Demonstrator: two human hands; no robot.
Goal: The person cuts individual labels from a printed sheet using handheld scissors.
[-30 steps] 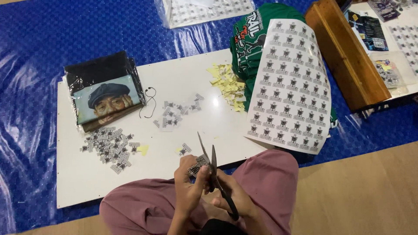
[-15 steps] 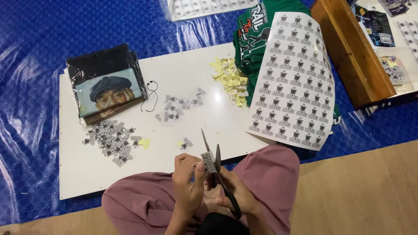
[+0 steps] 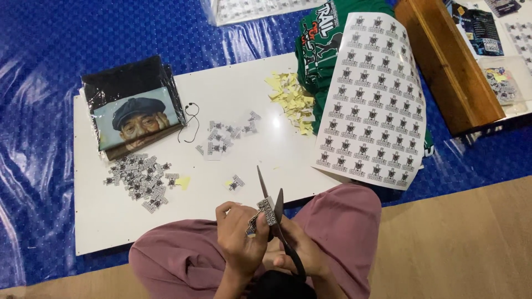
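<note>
A blue plastic sheet covers most of the floor, shiny and creased under overhead light. Bare wooden flooring shows at five o'clock. A low white board lies at the centre (a glare spot on it), and a brown wooden bench stands at two o'clock.

your legs are covered by loose dusty-pink cloth trousers, folded cross-legged with soft creases at both knees; your forearms and both hands are bare, without sleeves showing.
</note>
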